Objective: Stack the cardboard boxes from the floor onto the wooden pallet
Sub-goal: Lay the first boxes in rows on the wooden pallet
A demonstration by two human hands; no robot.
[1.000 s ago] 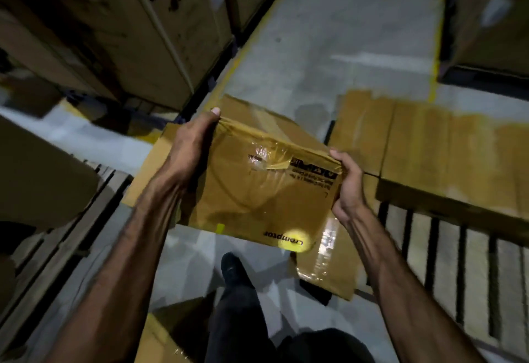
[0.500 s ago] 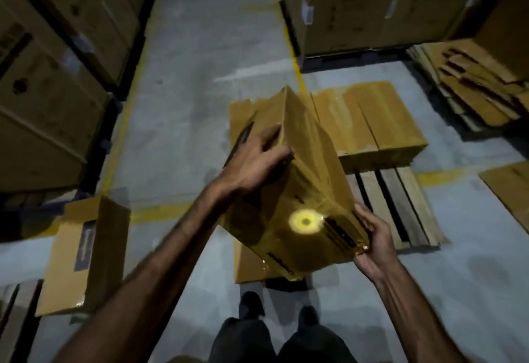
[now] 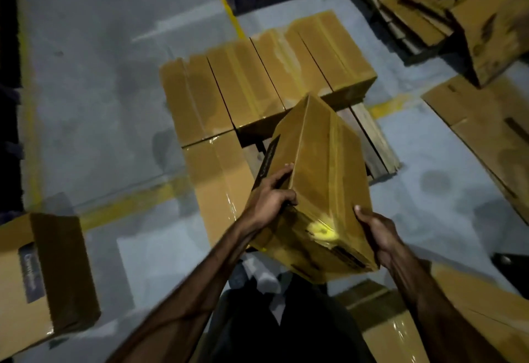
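Note:
I hold a taped cardboard box in the air, tilted with its far end over the wooden pallet. My left hand grips its left edge, fingers curled over the top corner. My right hand grips the near right corner from the side. Several boxes lie in a row across the far part of the pallet, and one more box lies lengthwise along its left side. Bare slats show to the right of the held box.
A loose box sits on the floor at the lower left. Flattened cardboard lies on the floor to the right, another box at the lower right. Stacked cardboard and cartons fill the top right. Yellow floor lines cross the grey concrete.
I have turned toward the pallet and carried the box over it. The box has swung from broadside to lengthwise, and the pallet with its row of boxes is closer and centred.

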